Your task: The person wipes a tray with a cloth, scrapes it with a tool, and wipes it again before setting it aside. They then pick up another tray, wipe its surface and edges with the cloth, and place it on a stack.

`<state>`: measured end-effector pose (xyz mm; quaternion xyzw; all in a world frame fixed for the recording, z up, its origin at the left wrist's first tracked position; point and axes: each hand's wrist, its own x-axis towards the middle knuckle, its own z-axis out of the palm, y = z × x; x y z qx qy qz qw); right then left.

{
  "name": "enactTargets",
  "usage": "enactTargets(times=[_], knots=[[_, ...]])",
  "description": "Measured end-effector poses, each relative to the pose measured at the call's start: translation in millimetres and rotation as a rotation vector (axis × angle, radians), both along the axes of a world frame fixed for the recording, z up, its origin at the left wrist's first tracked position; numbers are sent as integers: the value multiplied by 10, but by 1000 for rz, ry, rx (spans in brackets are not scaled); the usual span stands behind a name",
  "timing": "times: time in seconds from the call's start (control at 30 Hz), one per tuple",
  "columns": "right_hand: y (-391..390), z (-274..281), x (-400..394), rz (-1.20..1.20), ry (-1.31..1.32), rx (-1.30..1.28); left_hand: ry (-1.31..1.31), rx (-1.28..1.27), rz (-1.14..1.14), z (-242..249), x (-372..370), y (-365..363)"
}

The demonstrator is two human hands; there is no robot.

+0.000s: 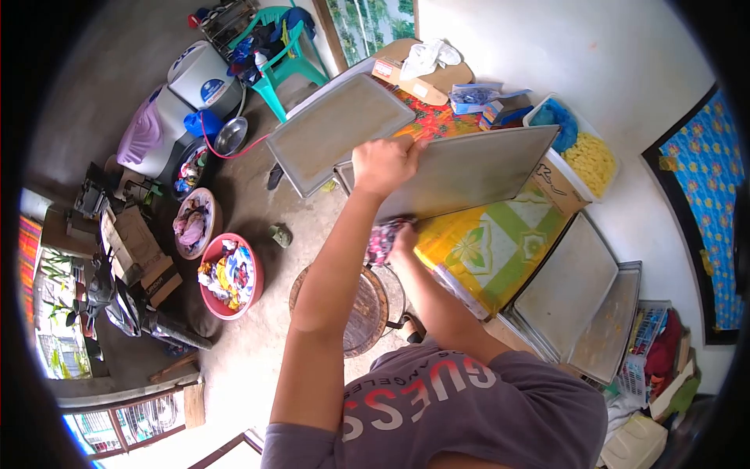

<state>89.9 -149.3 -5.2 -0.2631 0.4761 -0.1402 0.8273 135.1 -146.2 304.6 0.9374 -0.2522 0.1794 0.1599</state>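
My left hand (384, 166) is closed around the upper edge of a metal baking tray (484, 172), which stands tilted on its side over the table. Lower down, my right hand (403, 239) is closed on a patterned pink and dark cloth (380, 241), just under the tray's lower edge. Part of its fingers is hidden by the cloth. Another baking tray (340, 129) lies flat on the far left of the table, overhanging its side. A yellow and green flowered tablecloth (492, 242) covers the near part of the table.
More baking trays (566, 281) lean at the right. A container of yellow pieces (590, 162) stands by the wall. A round stool (363, 316) is below my arms. Basins of clothes (232, 277), a washing machine (205, 74) and a green chair (285, 66) are at left.
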Motion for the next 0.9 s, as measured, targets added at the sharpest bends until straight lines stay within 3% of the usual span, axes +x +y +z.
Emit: enactTargets(times=[0.07,0.13,0.17,0.27,0.37,0.47,0.5,0.6,0.7,0.8,0.9], knots=[[373,303,-66,209,49,106,45,17,15,12,-32,16],[703,219,-197,483,-206,129,129,39,28,77,-72,5],[686,676,-331,652,-227,4,154,42,23,77,-72,3],[717,1068,-491,624,-582,-578,239,68,2,121,-58,43],[367,1857,-462,525,-614,-1487,352,86,-20,169,-41,70],[259,1519,-4,538,-559,-1798,432,80,-14,220,-44,43],[213,1843,-5,397,-684,-1787,452,101,-7,253,-39,41],[233,1966,-60,331,-513,-2073,485,137,-9,296,-5,34],[271,1585,-133,462,-669,-1820,504,153,2,335,-28,27],[283,1322,-298,360,-495,-2133,502,167,8,334,-13,26],[326,507,-315,594,-262,-2287,510,195,15,337,-2,20]])
